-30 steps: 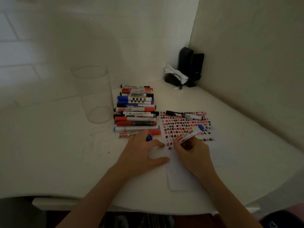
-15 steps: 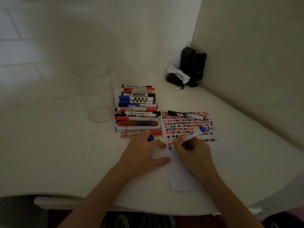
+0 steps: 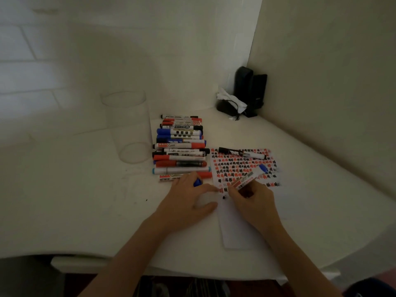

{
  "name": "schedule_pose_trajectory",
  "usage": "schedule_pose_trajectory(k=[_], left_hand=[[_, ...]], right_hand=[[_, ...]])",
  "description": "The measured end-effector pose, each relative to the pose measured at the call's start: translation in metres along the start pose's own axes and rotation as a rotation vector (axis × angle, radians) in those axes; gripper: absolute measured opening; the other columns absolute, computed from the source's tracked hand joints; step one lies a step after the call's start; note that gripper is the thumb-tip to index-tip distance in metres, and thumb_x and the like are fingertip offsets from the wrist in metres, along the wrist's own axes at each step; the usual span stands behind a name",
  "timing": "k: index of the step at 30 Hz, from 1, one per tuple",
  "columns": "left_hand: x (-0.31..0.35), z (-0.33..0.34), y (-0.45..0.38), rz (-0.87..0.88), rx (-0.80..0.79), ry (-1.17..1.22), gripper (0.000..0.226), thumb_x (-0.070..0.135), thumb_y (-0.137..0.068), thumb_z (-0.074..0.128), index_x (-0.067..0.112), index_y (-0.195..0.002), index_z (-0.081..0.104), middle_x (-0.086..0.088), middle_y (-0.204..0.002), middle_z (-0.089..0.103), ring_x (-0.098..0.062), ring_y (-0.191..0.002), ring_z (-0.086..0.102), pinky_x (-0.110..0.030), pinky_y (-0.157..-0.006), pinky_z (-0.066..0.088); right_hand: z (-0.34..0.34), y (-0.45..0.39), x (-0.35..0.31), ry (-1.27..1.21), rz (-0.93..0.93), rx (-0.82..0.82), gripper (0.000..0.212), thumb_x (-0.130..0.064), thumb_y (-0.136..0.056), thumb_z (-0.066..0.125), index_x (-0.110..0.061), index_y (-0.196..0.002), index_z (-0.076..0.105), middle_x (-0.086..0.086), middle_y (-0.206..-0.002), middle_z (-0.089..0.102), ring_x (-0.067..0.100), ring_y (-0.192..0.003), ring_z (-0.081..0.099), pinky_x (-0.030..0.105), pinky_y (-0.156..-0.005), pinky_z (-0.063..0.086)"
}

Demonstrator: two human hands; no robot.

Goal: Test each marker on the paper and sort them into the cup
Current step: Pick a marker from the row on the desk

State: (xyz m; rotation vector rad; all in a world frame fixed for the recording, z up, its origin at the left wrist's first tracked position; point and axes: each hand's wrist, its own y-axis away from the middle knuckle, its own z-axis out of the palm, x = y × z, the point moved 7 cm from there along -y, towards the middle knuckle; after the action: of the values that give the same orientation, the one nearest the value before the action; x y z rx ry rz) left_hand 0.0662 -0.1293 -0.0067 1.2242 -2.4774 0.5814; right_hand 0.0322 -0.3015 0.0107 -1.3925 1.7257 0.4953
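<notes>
On the white tabletop (image 3: 64, 189), the testing step is under way: the right hand (image 3: 255, 202) grips a blue-ended marker (image 3: 248, 179) like a pen, its tip down on the paper (image 3: 240, 232) just below rows of red and black test marks. The left hand (image 3: 188, 200) presses flat on the sheet's edge while pinching a blue cap (image 3: 197, 182) between its fingers. Next, I judge, the cap must go back on before the marker is carried to the clear plastic cup (image 3: 128, 127), which stands upright left of the marker pile (image 3: 181, 146). One black marker (image 3: 242, 153) lies across the paper's far edge. Barrels look smooth, cylindrical, labelled.
</notes>
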Motion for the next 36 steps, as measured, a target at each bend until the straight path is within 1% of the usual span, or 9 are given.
schedule_pose_trajectory(k=[2,4,6,10,12,16,20,31,36], left_hand=[[-0.003,-0.006,-0.001,-0.045,0.019,0.231,0.045,0.031,-0.09,0.041,0.049,-0.131,0.034,0.014,-0.113,0.044,0.0,-0.105,0.043,-0.031,-0.101,0.039],[-0.01,-0.014,-0.001,-0.132,0.027,0.443,0.052,0.015,-0.097,0.039,0.037,-0.141,0.023,0.009,-0.134,0.041,0.001,-0.117,0.042,-0.019,-0.104,0.037],[-0.011,-0.017,0.004,-0.18,-0.012,0.494,0.056,0.015,-0.1,0.043,0.033,-0.144,0.015,0.008,-0.143,0.035,0.001,-0.123,0.039,-0.006,-0.097,0.032],[-0.024,-0.016,0.018,-0.247,0.124,0.607,0.043,0.025,-0.09,0.064,0.035,-0.127,0.044,0.016,-0.122,0.06,0.007,-0.11,0.056,-0.019,-0.1,0.044],[-0.026,-0.02,0.02,-0.246,0.195,0.59,0.033,0.024,-0.087,0.068,0.036,-0.115,0.056,0.017,-0.112,0.064,0.01,-0.102,0.059,-0.013,-0.094,0.047],[-0.017,-0.029,0.021,-0.174,0.236,0.587,0.034,0.015,-0.088,0.066,0.045,-0.101,0.058,0.024,-0.099,0.064,0.006,-0.09,0.063,-0.01,-0.083,0.047],[-0.02,-0.031,0.023,-0.178,0.254,0.656,0.033,0.013,-0.09,0.063,0.042,-0.106,0.062,0.025,-0.099,0.067,-0.004,-0.086,0.067,-0.021,-0.081,0.055],[-0.029,-0.034,0.023,-0.187,0.327,0.808,0.025,0.011,-0.084,0.07,0.029,-0.101,0.065,0.005,-0.092,0.071,-0.01,-0.078,0.069,-0.02,-0.072,0.054],[-0.032,-0.03,0.021,-0.197,0.324,0.812,0.027,0.012,-0.082,0.073,0.026,-0.104,0.068,0.006,-0.104,0.07,-0.006,-0.094,0.068,-0.023,-0.085,0.054]], right_hand=[[-0.002,-0.002,0.005,-0.059,0.07,0.013,0.011,-0.033,-0.087,0.066,-0.024,-0.081,0.063,-0.016,-0.074,0.064,-0.001,-0.067,0.059,0.009,-0.06,0.047],[-0.004,-0.004,0.007,-0.137,0.109,0.028,0.012,-0.032,-0.087,0.066,-0.02,-0.09,0.067,-0.011,-0.082,0.068,0.0,-0.076,0.062,0.016,-0.067,0.05],[-0.006,-0.006,0.004,-0.186,0.134,0.014,0.013,-0.029,-0.087,0.066,-0.019,-0.095,0.066,-0.008,-0.083,0.067,0.004,-0.075,0.061,0.015,-0.064,0.045],[-0.005,-0.005,-0.007,-0.431,0.226,-0.079,0.014,-0.024,-0.087,0.067,-0.018,-0.098,0.063,0.007,-0.079,0.063,0.015,-0.066,0.055,0.021,-0.055,0.047],[0.0,0.0,-0.014,-0.546,0.261,-0.138,0.015,-0.023,-0.086,0.067,-0.015,-0.1,0.066,0.008,-0.081,0.065,0.014,-0.07,0.057,0.024,-0.058,0.048],[0.01,0.009,-0.024,-0.671,0.328,-0.174,0.021,-0.028,-0.09,0.062,-0.008,-0.094,0.068,0.005,-0.075,0.067,0.012,-0.068,0.06,0.026,-0.059,0.046],[0.015,0.012,-0.026,-0.673,0.328,-0.17,0.026,-0.028,-0.092,0.059,-0.004,-0.094,0.067,0.007,-0.075,0.068,0.014,-0.068,0.059,0.026,-0.059,0.045],[0.026,0.009,-0.039,-0.485,0.197,-0.168,0.022,-0.031,-0.083,0.068,-0.01,-0.09,0.071,0.004,-0.074,0.072,0.011,-0.064,0.066,0.024,-0.061,0.053],[0.028,0.009,-0.037,-0.516,0.211,-0.16,0.024,-0.029,-0.083,0.068,-0.005,-0.084,0.069,0.005,-0.066,0.068,0.011,-0.056,0.061,0.023,-0.056,0.052]])
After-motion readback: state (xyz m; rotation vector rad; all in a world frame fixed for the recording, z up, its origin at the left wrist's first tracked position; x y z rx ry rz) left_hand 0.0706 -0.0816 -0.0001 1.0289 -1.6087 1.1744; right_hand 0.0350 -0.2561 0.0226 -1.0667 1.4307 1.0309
